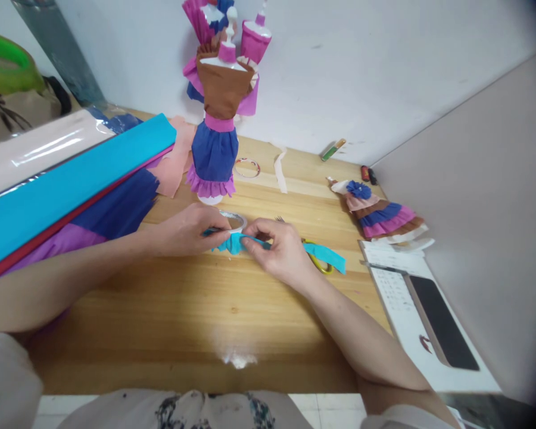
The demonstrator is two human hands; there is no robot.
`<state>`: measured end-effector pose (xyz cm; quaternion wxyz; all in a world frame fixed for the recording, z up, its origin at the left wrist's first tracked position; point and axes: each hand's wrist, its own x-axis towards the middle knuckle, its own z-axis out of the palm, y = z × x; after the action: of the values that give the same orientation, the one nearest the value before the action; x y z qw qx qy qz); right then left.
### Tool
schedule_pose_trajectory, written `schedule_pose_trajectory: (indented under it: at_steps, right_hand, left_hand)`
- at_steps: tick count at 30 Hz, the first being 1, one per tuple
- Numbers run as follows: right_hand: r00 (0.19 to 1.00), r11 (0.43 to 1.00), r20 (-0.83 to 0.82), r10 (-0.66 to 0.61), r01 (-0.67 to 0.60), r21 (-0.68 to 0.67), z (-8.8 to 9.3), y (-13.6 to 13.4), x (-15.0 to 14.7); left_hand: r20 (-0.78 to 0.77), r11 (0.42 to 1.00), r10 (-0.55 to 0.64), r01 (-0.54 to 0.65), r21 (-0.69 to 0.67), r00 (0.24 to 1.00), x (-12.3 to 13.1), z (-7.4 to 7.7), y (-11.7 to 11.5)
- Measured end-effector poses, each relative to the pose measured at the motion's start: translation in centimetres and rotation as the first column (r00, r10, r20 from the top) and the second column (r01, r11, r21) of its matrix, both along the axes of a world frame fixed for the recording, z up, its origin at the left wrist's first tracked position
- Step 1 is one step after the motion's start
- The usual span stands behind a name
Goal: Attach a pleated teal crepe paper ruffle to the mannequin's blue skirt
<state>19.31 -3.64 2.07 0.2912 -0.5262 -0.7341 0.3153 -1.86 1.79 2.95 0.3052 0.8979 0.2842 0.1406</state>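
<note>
At the centre of the frame, the left hand [192,229] and right hand [279,250] each pinch, grip clamped, a turquoise paper strip [236,243] (gathered into pleats between them) low over the wooden surface [196,316]. A tape roll [236,220] sits just behind; a dressed mannequin [217,143] stands above.

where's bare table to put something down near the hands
Bare wood lies in front of both hands, out to the near table edge. A smaller patch sits between the tape ring and the flat paper dress. It is crowded left by the paper rolls and right by the phone.
</note>
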Motion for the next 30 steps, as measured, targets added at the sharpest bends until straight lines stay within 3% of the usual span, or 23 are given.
schedule_pose_trajectory:
  at_steps: [6, 18, 24, 30]
  right_hand:
    - [0.996, 0.988, -0.078, 0.050, -0.061, -0.141, -0.3, 0.1, -0.1]
    - [0.997, 0.992, -0.074, -0.040, 0.030, -0.124, -0.7, 0.5, -0.2]
    - [0.986, 0.986, -0.147, -0.084, 0.061, -0.156, -1.5, 0.5, -0.5]
    - [0.947, 0.962, -0.267, -0.177, 0.109, -0.251, -1.6, 0.8, -0.4]
  left_hand:
    - [0.059, 0.998, -0.026, 0.022, 0.060, 0.998, -0.1, -0.7, 0.2]
    - [0.053, 0.989, -0.082, 0.075, 0.124, 0.995, -0.2, -1.0, 0.0]
    - [0.115, 0.982, -0.149, 0.134, 0.130, 0.982, -0.2, -1.1, -0.1]
    - [0.170, 0.984, -0.179, 0.176, 0.028, 0.969, -0.3, -0.5, 0.1]
